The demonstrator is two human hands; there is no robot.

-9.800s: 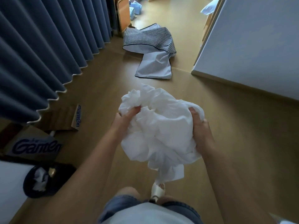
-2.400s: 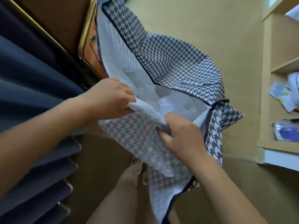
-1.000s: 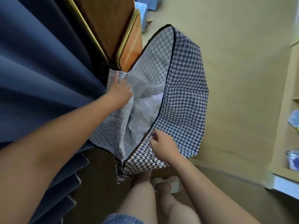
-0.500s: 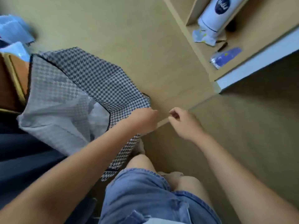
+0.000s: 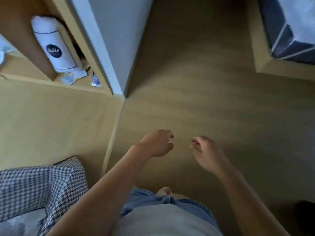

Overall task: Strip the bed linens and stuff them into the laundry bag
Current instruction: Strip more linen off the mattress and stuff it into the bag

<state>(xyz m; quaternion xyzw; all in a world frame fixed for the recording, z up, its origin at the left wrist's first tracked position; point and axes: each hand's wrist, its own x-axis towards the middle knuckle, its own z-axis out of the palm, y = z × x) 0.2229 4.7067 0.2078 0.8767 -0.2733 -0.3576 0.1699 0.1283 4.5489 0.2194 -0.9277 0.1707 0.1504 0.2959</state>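
The houndstooth laundry bag (image 5: 42, 183) stands on the floor at the lower left, its pale lining showing at the bottom edge of the head view. My left hand (image 5: 157, 143) and my right hand (image 5: 205, 151) hang in front of me over the wooden floor, apart from the bag. The fingers of both hands are loosely curled and neither hand holds anything. At the top right is the corner of the bed (image 5: 289, 31), a dark mattress edge with white fabric on top.
A wooden shelf unit (image 5: 56, 80) at the upper left holds a white cylinder with a dark round logo (image 5: 53, 48) and small packets. A grey-white panel (image 5: 115, 40) stands beside it. Bare wooden floor (image 5: 213, 99) stretches between me and the bed.
My left hand has let go of the bag's edge and both hands have come away from it. My view has swung right, from the bag toward the bed.
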